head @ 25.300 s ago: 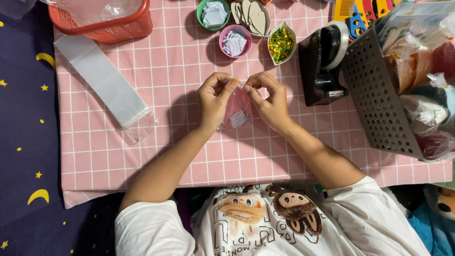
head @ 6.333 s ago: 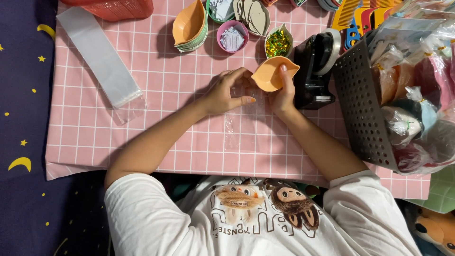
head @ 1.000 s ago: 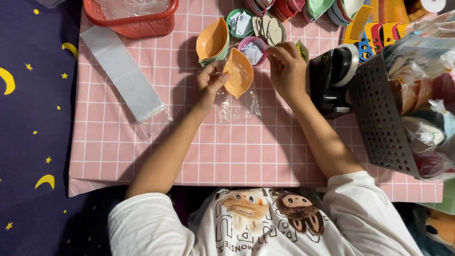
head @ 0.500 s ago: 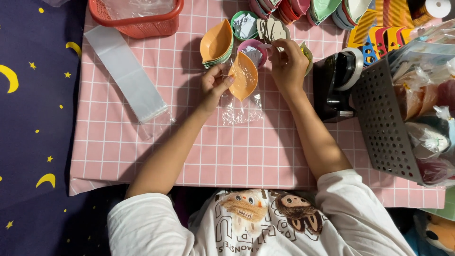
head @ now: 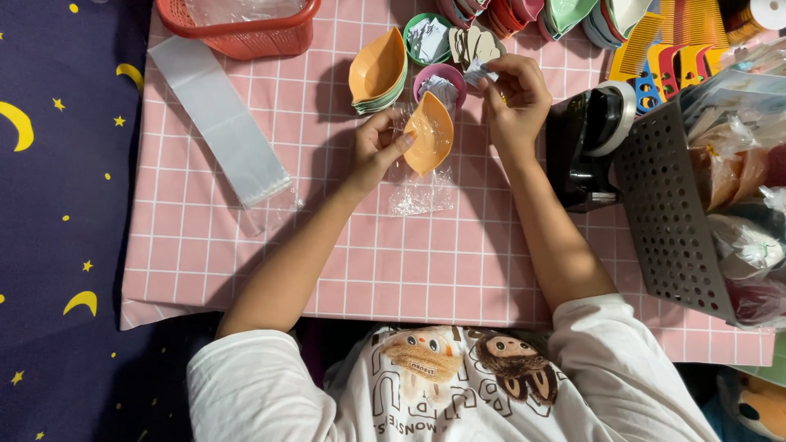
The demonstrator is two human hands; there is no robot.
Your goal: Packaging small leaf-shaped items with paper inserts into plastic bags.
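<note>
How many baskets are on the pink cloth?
2: a red basket at the top left edge holding clear plastic, and a grey perforated basket at the right, stuffed with packets. Others may sit outside the view.

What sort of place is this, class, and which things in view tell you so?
Probably a home packing spot for small goods: a pink checked cloth, stacked leaf-shaped dishes, a strip of clear bags and a tape dispenser.
</note>
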